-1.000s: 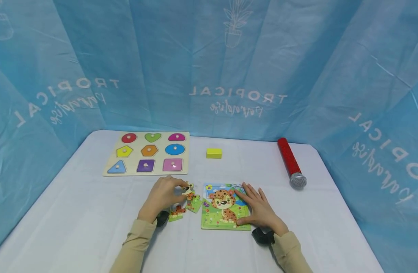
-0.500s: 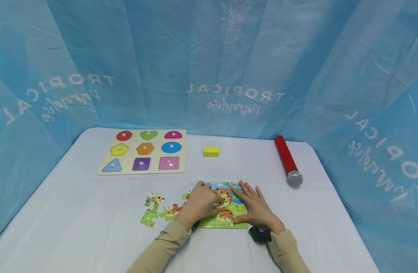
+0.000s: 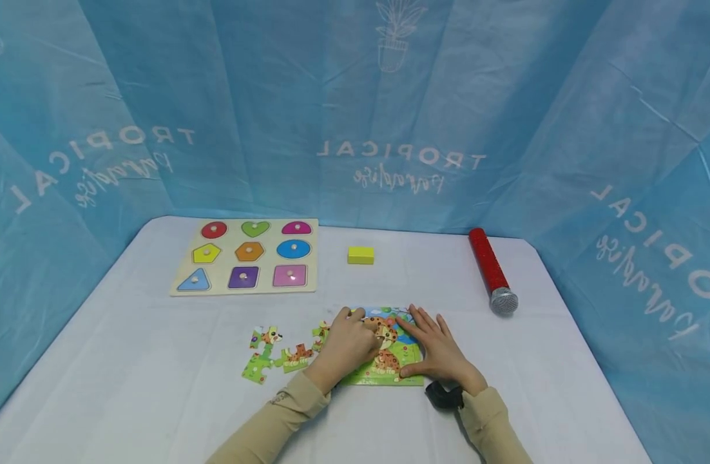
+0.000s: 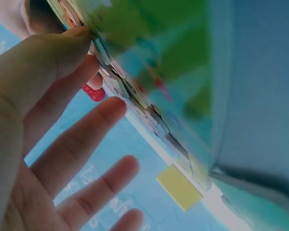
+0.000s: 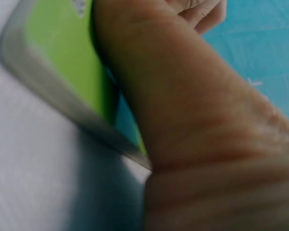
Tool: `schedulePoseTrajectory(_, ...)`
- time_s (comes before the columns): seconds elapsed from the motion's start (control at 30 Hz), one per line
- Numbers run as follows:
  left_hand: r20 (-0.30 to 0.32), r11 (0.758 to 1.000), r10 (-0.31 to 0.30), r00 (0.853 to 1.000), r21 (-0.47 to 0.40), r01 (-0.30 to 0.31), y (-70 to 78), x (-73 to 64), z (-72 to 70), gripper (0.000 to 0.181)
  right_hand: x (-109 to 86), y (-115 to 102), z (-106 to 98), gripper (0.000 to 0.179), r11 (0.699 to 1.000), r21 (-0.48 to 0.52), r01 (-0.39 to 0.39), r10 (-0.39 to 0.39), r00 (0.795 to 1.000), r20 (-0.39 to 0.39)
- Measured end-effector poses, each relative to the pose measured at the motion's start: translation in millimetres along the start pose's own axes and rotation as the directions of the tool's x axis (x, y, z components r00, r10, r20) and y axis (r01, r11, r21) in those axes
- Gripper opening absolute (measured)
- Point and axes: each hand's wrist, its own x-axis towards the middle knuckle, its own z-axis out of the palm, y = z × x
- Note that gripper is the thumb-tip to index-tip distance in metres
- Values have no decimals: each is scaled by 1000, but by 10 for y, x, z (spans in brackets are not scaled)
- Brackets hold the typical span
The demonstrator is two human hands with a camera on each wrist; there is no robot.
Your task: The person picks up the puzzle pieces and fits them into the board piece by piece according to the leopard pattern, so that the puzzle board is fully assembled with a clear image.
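Observation:
A leopard jigsaw puzzle (image 3: pixel 398 381) in its tray lies on the white table before me. My left hand (image 3: pixel 346 346) is over the puzzle's left half, thumb and index finger pinched together at the leopard's face; in the left wrist view the thumb tip and index fingertip meet at a puzzle piece (image 4: pixel 102 51) on the picture's surface, the other fingers spread away. The piece is mostly hidden. My right hand (image 3: pixel 442 353) rests with spread fingers on the puzzle's right side. Several loose puzzle pieces (image 3: pixel 297 357) lie left of the tray, partly covered by my left hand.
A wooden shape board (image 3: pixel 262 263) with knobbed shapes lies at the back left. Near the middle is a yellow block (image 3: pixel 361 256). A red microphone (image 3: pixel 489 264) lies at the back right. Blue cloth (image 3: pixel 355 103) hangs behind the white table (image 3: pixel 129 380).
My left hand has moved right from the loose pieces onto the puzzle, carrying a piece, and now stays near the leopard's face. The right hand has stayed on the puzzle's right side.

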Motion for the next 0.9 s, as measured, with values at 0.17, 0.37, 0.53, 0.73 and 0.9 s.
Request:
schedulePoseTrajectory(0.17, 3, 1000, -20, 1000, 16, 19, -1, -14, 14, 22, 16, 2, 4, 103, 1000, 0, -2, 2, 1000, 10)
schedulePoseTrajectory(0.37, 41, 1000, 13, 999, 20, -14, -8, -3, 16, 13, 33, 15, -3, 103, 1000, -27, 3, -3, 1000, 7)
schedulePoseTrajectory(0.53, 74, 999, -16, 997, 43, 13, 9, -3, 12, 14, 40, 25, -22, 103, 1000, -15, 7, -7, 1000, 9)
schedulePoseTrajectory(0.73, 162, 995, -86, 983, -32, 93, -24, -42, 8, 28, 33, 27, -40, 105, 1000, -12, 18, -18, 1000, -6)
schedulePoseTrajectory(0.9, 285, 858, -110, 952, -456, 236, -339, -191, -33, 48, 9, 12, -14, 103, 1000, 3, -14, 13, 1000, 19)
